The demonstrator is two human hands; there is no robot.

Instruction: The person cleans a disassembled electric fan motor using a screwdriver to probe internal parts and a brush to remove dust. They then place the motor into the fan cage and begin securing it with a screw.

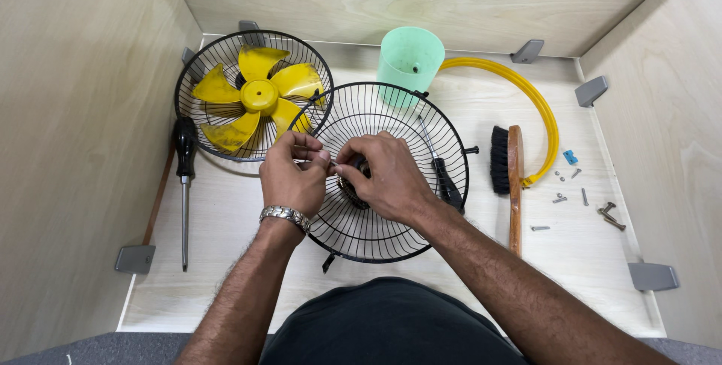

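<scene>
grille (391, 222): black round wire, lying flat | left hand (292, 177), right hand (387, 177): pinching its hub

Yellow plastic fan blade (259, 96) in rear black wire grille (197, 71), black-handled screwdriver (185, 177) left, mint plastic cup (410, 58), yellow curved trim ring (538, 105), wooden-handled black-bristle brush (508, 169), loose metal screws (583, 201) right.
</scene>
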